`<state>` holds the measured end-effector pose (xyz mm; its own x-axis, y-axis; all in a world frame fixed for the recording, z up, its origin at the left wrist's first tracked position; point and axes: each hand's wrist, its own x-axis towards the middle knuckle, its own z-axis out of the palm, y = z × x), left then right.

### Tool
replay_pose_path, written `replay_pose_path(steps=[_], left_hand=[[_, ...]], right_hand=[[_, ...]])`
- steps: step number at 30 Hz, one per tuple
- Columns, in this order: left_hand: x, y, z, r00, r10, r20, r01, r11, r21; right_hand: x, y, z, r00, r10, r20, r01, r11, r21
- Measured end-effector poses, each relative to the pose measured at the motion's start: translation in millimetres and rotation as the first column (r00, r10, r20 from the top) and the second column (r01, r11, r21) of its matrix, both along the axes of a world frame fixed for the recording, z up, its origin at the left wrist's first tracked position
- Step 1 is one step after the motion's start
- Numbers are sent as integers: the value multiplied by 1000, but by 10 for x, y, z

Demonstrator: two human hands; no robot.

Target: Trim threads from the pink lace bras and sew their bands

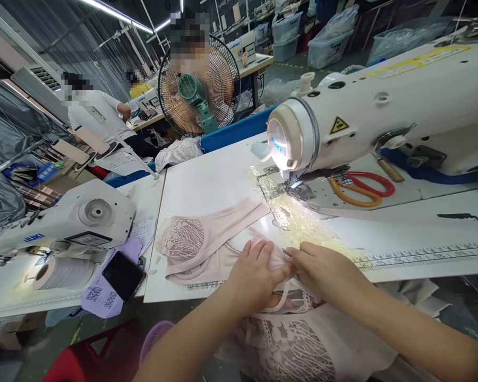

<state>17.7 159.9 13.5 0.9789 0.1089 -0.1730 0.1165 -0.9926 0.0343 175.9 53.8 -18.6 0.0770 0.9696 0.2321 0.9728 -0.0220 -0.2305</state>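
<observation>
A pale pink lace garment [199, 239] lies on the white sewing table [207, 185] and hangs over its near edge into my lap. My left hand [255, 273] rests on the garment's edge, fingers curled and pressing the fabric. Touching it on the right, my right hand [322, 270] pinches the same fabric edge, and a small metal tool shows between its fingers. Both hands sit just in front of the sewing machine [382, 111], whose lit needle area [292, 185] is a short way beyond them.
Orange- and red-handled scissors [360, 188] lie under the machine arm. To the left stand a second machine [63, 217], a thread roll [63, 273] and a black phone [122, 276]. A fan [199, 87] and seated workers are behind. A ruler strip [430, 254] runs along the table's right.
</observation>
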Motion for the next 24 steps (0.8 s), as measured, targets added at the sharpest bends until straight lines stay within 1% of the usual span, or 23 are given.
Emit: replay_pose_path(steps=[4,9,12,16,19,21,24], left_hand=[[-14,6,-4,1000,-3,6,3,1000,5],[-9,5,0,1000,5,-3,-5,1000,-6],[-11,3,-18,1000,5,12,-5,1000,0],[-24,4,-37,999,6,33,-6,1000,11],[-36,11,-49,999,4,39,-4,1000,-1],[-43,16,-65,999,18,52,-17,1000,-17],[-51,17,-101,996,53,77,-49,997,-53]], right_hand=[[-52,149,42,999,-33,-5,33,998,-57],[-86,205,89,999,-40,-5,39,992,-124],[-63,143,102,1000,-29,-4,29,987,-155],[42,-48,119,1000,-12,7,13,981,-192],[121,-149,137,999,-47,-1,46,985,-167],[133,-152,145,998,-67,-15,64,986,-154],[84,-64,141,999,-45,-16,42,984,-174]])
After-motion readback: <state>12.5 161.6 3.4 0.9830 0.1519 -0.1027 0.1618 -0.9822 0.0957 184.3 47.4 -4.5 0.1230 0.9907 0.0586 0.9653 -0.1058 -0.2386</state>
